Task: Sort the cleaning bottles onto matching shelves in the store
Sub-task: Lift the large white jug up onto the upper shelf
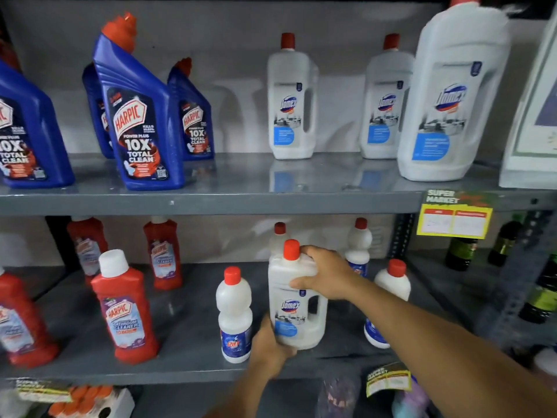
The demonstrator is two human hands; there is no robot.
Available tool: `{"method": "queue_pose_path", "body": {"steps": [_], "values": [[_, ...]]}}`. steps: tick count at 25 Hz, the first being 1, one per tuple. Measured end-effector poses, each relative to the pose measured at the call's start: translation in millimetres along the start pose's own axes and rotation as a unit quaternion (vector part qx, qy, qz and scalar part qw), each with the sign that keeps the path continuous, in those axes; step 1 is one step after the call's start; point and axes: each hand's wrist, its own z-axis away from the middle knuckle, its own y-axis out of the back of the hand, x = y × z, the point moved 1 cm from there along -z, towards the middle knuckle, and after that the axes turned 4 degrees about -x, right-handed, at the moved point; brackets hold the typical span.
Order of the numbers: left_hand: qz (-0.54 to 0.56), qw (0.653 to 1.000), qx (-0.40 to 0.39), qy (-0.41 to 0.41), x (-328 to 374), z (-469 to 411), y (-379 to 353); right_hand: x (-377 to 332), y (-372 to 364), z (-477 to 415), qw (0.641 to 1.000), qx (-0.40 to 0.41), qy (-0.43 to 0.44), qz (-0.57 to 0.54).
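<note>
A white Domex bottle [297, 309] with a red cap is on the lower shelf [187, 333], held in both hands. My right hand [324, 274] grips its shoulder near the cap. My left hand [269, 342] cups its base. Around it stand round white Rin bottles [234, 315] with red caps. On the upper shelf [211, 182], three more white Domex bottles [291, 101] stand at the right and blue Harpic bottles [140, 116] at the left.
Red Harpic bathroom cleaner bottles [125, 309] fill the lower shelf's left side. Dark green bottles [461, 251] stand on the neighbouring rack at right. A yellow price tag [453, 220] hangs from the upper shelf's edge. Boxes and packets lie below.
</note>
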Motion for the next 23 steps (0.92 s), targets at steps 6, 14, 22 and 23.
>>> {"method": "queue_pose_path", "body": {"steps": [6, 14, 22, 23], "values": [[-0.028, 0.998, -0.051, -0.036, 11.8, 34.6, 1.5, -31.2, 26.3, 55.6, 0.994, -0.023, 0.095, 0.053], [-0.064, 0.977, -0.086, -0.184, 187.9, 117.9, 64.4, -121.8, 188.6, 124.4, 0.966, 0.105, 0.234, 0.041], [-0.063, 0.956, -0.023, -0.287, 368.6, 79.5, 114.2, -190.3, 298.8, 39.0, 0.896, 0.316, 0.312, 0.002], [-0.05, 0.959, -0.02, -0.277, 367.6, 67.5, 115.7, -190.5, 297.2, 28.1, 0.902, 0.31, 0.302, 0.017]]}}
